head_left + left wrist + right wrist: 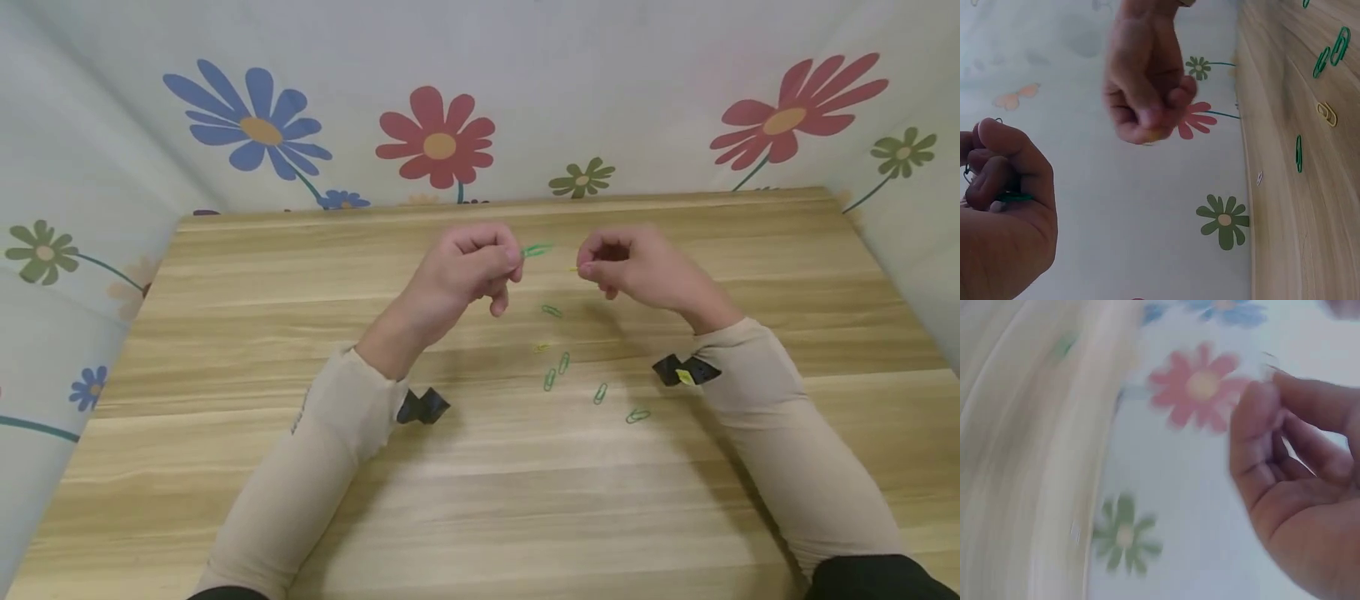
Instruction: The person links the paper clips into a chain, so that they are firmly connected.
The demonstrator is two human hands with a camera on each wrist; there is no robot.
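Clips (601, 394) on tbl (517, 508), btwn sleeves (300, 479)

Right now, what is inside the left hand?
Green paperclip wire sticks out of the left hand; green also shows beneath its curled fingers. What the fingers cover cannot be seen.

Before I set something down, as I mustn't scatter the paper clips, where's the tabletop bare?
The wooden tabletop looks bare outside the left sleeve, outside the right sleeve, and between them, nearer than the green paper clips. Its middle is crowded: those clips and a yellow paper clip lie scattered, left hand and right hand just beyond.
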